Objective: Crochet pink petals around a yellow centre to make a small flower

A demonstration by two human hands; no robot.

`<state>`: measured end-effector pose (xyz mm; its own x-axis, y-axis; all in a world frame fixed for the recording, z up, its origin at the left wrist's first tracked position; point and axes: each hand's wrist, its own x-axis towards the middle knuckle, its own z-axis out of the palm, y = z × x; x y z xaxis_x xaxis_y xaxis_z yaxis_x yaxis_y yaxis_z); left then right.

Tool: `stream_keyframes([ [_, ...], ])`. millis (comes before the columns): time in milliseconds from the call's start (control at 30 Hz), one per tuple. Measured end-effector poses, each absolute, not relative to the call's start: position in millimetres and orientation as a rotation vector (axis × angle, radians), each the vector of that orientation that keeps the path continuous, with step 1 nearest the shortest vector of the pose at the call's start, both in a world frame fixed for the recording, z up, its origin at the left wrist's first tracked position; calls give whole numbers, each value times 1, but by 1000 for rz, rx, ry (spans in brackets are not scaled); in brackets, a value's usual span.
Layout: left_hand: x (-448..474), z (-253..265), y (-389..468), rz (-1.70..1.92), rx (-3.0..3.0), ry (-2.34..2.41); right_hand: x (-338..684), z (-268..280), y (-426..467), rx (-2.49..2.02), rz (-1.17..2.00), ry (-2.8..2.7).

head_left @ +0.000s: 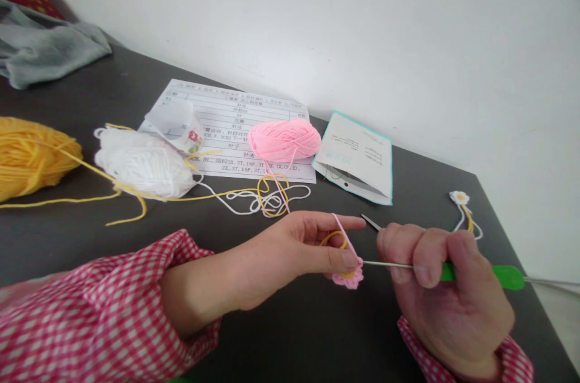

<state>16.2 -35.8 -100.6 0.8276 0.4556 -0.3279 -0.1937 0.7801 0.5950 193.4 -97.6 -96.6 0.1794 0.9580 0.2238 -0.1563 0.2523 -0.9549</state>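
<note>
Between thumb and fingers, my left hand pinches a small pink crochet flower with a yellow centre. Pink yarn runs over its outstretched index finger, and a yellow strand loops behind the thumb. My right hand is closed around a crochet hook with a green grip. The hook's thin metal shaft reaches left to the flower's edge; its tip is hidden there. Another pointed metal piece juts out above the right fingers, its kind unclear. Metal also extends right beyond the green grip.
Behind my hands lie a pink yarn ball, a white one and a yellow one, with tangled strands. A printed sheet, clear cup, white packet, finished white flower and grey cloth are on the table.
</note>
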Motion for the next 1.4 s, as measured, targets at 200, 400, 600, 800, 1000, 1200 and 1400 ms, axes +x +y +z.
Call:
stream_keyframes([
  [200, 16, -101, -36, 376, 580, 505, 193, -97, -100, -958, 913, -1115],
  [400, 18, -99, -38, 413, 612, 545, 192, -98, -102, -953, 889, -1135],
  [600, 19, -99, -40, 446, 567, 533, 193, -97, -102, -955, 885, -1137],
  [800, 20, -100, -39, 461, 583, 526, 192, -98, -102, -951, 873, -1122],
  [1000, 19, -103, -39, 458, 581, 518, 191, -98, -103, -951, 870, -1127],
  [1200, 19, -103, -39, 455, 597, 511, 191, -99, -104, -946, 879, -1124],
  [1400, 20, -105, -39, 458, 584, 523, 190, -101, -105, -954, 899, -1106],
])
